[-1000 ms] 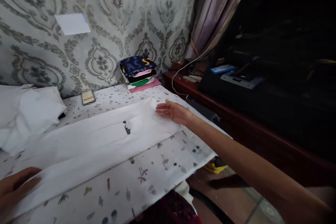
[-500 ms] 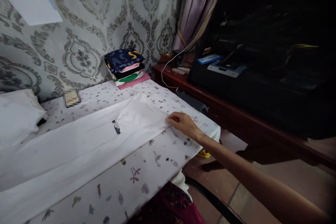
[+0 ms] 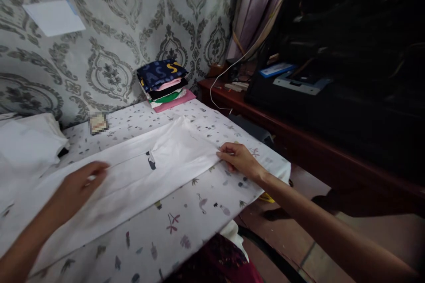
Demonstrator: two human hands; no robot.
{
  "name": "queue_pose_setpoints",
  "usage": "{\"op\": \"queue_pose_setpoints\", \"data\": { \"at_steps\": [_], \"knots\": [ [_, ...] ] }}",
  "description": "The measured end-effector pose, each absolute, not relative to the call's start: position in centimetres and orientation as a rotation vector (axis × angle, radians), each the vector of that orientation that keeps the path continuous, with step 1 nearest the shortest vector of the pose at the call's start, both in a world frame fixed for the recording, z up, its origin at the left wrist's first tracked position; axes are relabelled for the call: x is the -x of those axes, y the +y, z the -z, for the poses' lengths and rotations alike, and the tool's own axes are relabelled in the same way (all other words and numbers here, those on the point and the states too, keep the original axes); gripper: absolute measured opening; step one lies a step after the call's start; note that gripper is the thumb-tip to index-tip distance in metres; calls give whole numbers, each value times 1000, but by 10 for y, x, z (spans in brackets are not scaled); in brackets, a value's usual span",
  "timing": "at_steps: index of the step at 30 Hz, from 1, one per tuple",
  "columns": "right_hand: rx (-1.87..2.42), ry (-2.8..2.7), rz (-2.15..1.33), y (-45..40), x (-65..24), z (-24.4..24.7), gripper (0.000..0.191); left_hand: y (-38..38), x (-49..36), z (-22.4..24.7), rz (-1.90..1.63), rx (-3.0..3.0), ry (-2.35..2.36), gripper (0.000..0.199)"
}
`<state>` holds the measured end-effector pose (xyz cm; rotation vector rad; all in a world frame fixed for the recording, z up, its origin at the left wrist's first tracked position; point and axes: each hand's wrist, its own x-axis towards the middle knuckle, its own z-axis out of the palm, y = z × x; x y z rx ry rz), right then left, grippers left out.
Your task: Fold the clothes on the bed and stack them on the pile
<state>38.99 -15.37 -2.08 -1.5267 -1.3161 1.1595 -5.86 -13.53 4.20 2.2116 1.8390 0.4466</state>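
Note:
A long white garment lies spread and folded lengthwise across the patterned tabletop, with a small dark mark near its middle. At the garment's right end, my right hand pinches its edge between thumb and fingers. Over the left part of the garment hovers my left hand, slightly blurred, its thumb and fingers apart with nothing between them.
Folded clothes are stacked at the back by the wall. White cloth lies at the left, near a small blurred item. A dark red desk with a cable stands at the right.
My left hand has come into view from the left, over the garment. My right hand keeps its place at the garment's right end. The view has shifted slightly.

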Motion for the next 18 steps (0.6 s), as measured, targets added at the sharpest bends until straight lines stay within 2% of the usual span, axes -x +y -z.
{"op": "queue_pose_setpoints", "data": {
  "at_steps": [3,7,13,18],
  "knots": [
    [1536,-1325,-1161,-154,-389,19,27,-82,-32,-27,-402,-2284,1535,38],
    [1540,-1326,-1172,-154,-390,19,21,-36,-120,-10,-226,-2390,1639,26],
    [1512,-1340,-1161,-154,-393,20,18,-16,-141,-4,-149,-2337,1599,15],
    [1519,-1359,-1109,-152,-394,21,16,-9,-139,-8,-486,-2287,1430,17]
  ]
}}
